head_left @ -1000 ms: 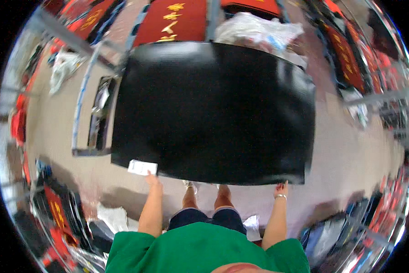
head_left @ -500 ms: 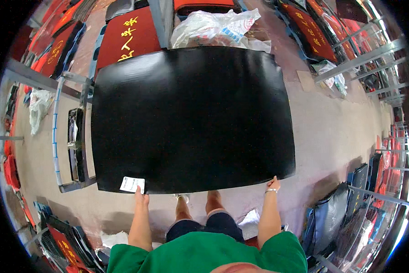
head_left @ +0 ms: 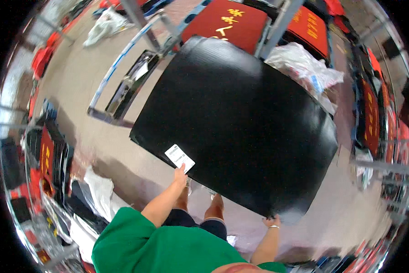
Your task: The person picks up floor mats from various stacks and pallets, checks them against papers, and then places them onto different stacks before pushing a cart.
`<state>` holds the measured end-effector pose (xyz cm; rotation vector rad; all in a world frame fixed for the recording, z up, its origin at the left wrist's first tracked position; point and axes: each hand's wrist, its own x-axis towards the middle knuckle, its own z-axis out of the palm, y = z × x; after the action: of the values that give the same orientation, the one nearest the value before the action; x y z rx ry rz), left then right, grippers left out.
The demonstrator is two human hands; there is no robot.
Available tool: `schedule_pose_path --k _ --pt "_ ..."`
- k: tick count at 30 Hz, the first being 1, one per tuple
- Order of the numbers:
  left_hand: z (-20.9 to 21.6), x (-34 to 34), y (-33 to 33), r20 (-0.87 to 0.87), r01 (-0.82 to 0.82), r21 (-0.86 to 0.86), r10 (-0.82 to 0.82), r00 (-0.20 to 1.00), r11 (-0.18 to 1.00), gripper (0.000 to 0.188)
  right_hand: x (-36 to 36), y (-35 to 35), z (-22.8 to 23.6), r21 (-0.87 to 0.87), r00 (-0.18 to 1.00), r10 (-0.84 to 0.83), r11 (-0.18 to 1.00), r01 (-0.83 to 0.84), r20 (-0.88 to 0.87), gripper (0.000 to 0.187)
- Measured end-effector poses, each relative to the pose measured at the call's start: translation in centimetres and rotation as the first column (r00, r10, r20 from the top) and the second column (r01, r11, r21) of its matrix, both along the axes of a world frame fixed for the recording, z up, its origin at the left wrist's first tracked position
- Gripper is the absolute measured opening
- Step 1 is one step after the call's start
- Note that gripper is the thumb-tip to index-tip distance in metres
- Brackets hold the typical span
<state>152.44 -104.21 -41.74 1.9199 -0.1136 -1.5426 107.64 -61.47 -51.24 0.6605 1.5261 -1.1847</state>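
A large black mat (head_left: 241, 123), smooth and slightly shiny, spreads out in front of me at a slant. Its near edge runs from upper left to lower right. On that edge, my left hand (head_left: 180, 174) pinches the mat beside a small white label (head_left: 180, 158). My right hand (head_left: 272, 221) grips the lower right part of the same edge, thumb and fingers on the rim. The fingers under the mat are hidden.
Beyond the mat lie stacked red mats with yellow lettering (head_left: 227, 22) and crumpled clear plastic (head_left: 302, 66). A metal cart frame (head_left: 122, 59) stands at the left. White plastic sheeting (head_left: 102, 191) and more stacked mats (head_left: 47, 154) are at the lower left. Racks of mats line the right.
My view has turned, so the surroundings appear rotated clockwise. The mat has shifted right and slants, its right end now lower. Both hands keep hold of its near edge.
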Motion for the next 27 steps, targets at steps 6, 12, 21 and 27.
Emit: schedule_pose_path --k 6,12,21,27 --pt "-0.4 1.2 2.5 0.029 0.122 -0.141 -0.119 0.992 0.982 0.038 1.6 -5.1 2.2 0.112 0.855 -0.518 0.849 0.517 -0.020 0.029" --pt "-1.6 0.7 2.5 0.462 0.310 0.181 -0.359 0.811 0.933 0.043 -0.6 -2.4 1.0 -0.004 0.735 -0.652 0.749 0.663 -0.185 0.030" --pt "-0.3 8.6 -3.5 0.208 -0.057 -0.181 0.095 0.974 0.982 0.034 0.3 -6.8 5.2 0.123 0.666 -0.548 0.718 0.685 -0.507 0.040" --pt "0.7 7.1 -5.6 0.344 0.138 0.113 -0.169 0.924 0.984 0.037 0.0 -6.6 7.8 0.013 0.671 -0.535 0.777 0.629 -0.513 0.042"
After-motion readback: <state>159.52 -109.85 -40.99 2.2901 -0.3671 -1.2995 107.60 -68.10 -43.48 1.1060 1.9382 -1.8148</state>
